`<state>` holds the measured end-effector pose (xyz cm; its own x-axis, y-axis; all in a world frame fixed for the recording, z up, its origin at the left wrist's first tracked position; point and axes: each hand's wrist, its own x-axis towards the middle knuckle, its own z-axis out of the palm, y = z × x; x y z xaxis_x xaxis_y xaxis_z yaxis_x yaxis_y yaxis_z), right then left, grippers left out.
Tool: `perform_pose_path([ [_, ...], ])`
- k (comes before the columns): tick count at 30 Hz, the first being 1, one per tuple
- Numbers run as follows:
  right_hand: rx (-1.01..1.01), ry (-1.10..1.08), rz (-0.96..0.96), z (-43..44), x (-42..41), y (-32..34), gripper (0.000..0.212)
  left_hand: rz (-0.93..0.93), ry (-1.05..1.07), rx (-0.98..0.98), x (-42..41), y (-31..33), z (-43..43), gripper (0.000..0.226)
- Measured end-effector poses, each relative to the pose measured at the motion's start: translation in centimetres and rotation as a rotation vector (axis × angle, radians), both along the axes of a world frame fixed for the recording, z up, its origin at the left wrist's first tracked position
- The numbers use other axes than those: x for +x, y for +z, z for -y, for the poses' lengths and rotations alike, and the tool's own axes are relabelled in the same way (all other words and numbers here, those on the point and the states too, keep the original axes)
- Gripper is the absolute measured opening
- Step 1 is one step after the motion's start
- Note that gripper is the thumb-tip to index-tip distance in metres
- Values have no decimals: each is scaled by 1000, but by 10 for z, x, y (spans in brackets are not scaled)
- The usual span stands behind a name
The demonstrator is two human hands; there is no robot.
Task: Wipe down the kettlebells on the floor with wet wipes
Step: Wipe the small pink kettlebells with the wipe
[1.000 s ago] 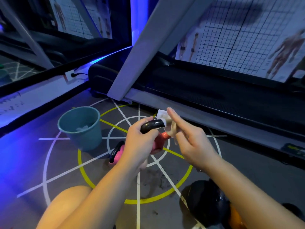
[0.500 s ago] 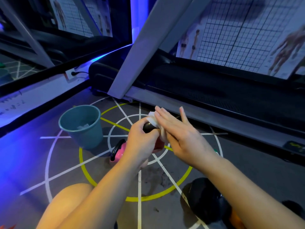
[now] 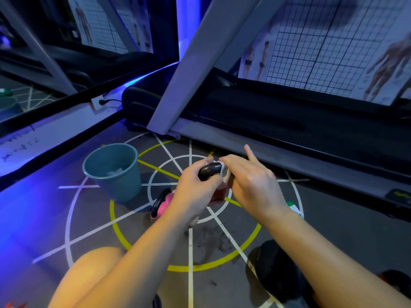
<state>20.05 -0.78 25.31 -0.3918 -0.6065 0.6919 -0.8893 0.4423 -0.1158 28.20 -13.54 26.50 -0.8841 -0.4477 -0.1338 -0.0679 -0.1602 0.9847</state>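
Note:
My left hand [image 3: 195, 187] grips the black handle [image 3: 210, 171] of a red kettlebell [image 3: 219, 194] held above the floor. My right hand [image 3: 249, 181] presses a white wet wipe [image 3: 224, 172] against the right side of that handle; its fingers are fairly straight and the index finger points up. Most of the red body is hidden behind both hands. A pink kettlebell [image 3: 161, 205] with a black handle lies on the floor just left of my left wrist. A big black kettlebell [image 3: 278, 267] sits on the floor under my right forearm.
A teal bucket [image 3: 114, 172] with used wipes inside stands on the floor to the left. A treadmill [image 3: 266, 121] runs along the back and right. A green-and-white wipe packet [image 3: 294, 207] peeks out behind my right wrist. My bare knee [image 3: 89, 274] is at the bottom left.
My right hand with the wipe has slid along the handle, first over it toward the left, then back to its right side. The left hand keeps its grip.

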Motion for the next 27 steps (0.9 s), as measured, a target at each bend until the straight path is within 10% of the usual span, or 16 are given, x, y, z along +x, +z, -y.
perform_pose_path([
  [5, 8, 4, -84, -2, -9, 16, 28, -105, -45, -66, 2, -3, 5, 30],
  [15, -288, -48, -154, -22, -8, 47, 39, -273, -177, -158, -5, -5, 3, 95],
  [27, -254, 59, 2, -24, -11, 15, 43, -96, 43, -713, 1, -15, -6, 95],
])
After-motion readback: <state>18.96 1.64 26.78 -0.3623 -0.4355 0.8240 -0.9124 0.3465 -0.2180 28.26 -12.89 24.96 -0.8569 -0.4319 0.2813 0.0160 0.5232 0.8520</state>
